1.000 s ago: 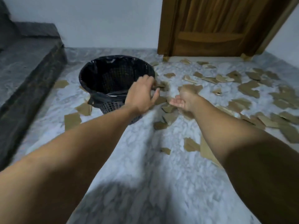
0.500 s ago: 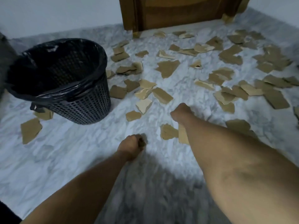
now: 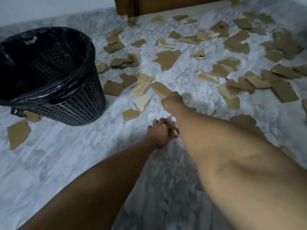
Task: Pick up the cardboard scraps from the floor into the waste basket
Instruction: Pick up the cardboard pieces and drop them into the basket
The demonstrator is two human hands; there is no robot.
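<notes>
Gripping small scrap [image 3: 174,132] in L hand [image 3: 159,132], partly behind R forearm [image 3: 216,146]. Touching near end of long scrap [image 3: 160,89] w/ curled R hand [image 3: 172,101]; grip unclear. Waste basket [image 3: 79,103] far left, more scraps [image 3: 167,59] far right.

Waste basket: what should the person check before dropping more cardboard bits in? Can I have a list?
1. Waste basket upright with its mouth open: ok.
2. Black liner folded over the rim: ok.
3. Left hand really holding something: cannot tell; the fingers are curled but blurred.
4. Right hand gripping the long scrap at its knuckles: cannot tell; the fingers are hidden.
5. Floor free of cardboard scraps: not ok; many lie between the basket and the door.
</notes>
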